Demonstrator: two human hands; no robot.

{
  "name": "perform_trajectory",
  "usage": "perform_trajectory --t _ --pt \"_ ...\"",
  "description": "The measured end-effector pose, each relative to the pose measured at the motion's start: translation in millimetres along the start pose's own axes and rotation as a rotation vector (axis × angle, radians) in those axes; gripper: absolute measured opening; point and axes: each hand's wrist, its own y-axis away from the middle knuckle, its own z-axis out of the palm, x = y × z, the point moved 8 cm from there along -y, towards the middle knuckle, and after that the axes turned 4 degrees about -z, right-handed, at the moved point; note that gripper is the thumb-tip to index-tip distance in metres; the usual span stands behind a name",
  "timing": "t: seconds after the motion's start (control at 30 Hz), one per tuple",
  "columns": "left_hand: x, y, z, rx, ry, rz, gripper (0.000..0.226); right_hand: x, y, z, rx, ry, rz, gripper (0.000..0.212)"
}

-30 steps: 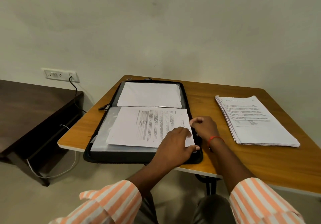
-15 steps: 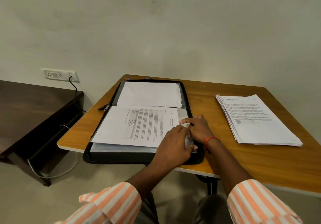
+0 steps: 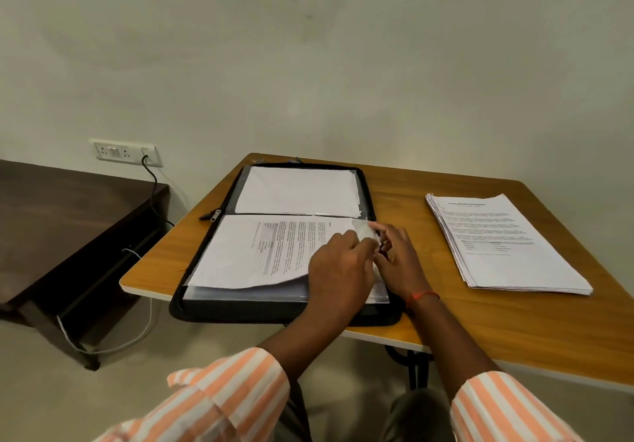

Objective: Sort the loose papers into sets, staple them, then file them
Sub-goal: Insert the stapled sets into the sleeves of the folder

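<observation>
Black zip folder (image 3: 284, 312) lies open on the table (image 3: 497, 325): blank sheets (image 3: 295, 191) in its far half, a printed set (image 3: 260, 253) over a clear sleeve (image 3: 363, 232) in the near one. The left hand (image 3: 339, 268) grips the set's right edge; the right hand (image 3: 399, 265) touches the sleeve, perhaps pinching, I cannot tell.
</observation>
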Motion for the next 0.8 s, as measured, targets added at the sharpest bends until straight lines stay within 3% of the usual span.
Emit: perform_trajectory --t 0.07,0.23,0.33,0.43,0.5,0.7,0.8 --pt "11.8 -5.7 0.3 -0.010 -0.022 0.038 0.016 -6.2 -0.7 4.1 -0.017 0.001 -0.063 0.051" --pt "20.2 -6.3 6.9 0.022 0.028 0.050 0.019 -19.2 -2.9 -0.5 0.036 0.190 -0.102 0.007" --pt "7.6 0.0 13.9 -0.055 0.133 0.008 0.034 -14.9 -11.6 -6.4 0.119 -0.036 -0.024 0.022" --pt "-19.1 6.1 16.8 -0.090 0.125 -0.053 0.038 -8.7 -21.7 -5.4 0.178 -0.276 0.061 0.009" --pt "-48.0 0.1 21.7 -0.132 0.055 -0.096 0.042 -5.8 -32.7 -2.7 0.209 -0.380 0.100 0.012" --pt "-115.6 -40.9 60.4 -0.408 -0.167 -0.090 0.070 4.0 -38.6 11.7 0.201 -0.552 0.149 0.057" --pt "-134.2 -58.4 84.3 -0.486 -0.244 -0.094 0.075 24.2 -40.6 10.6 0.231 -0.599 0.250 0.043"
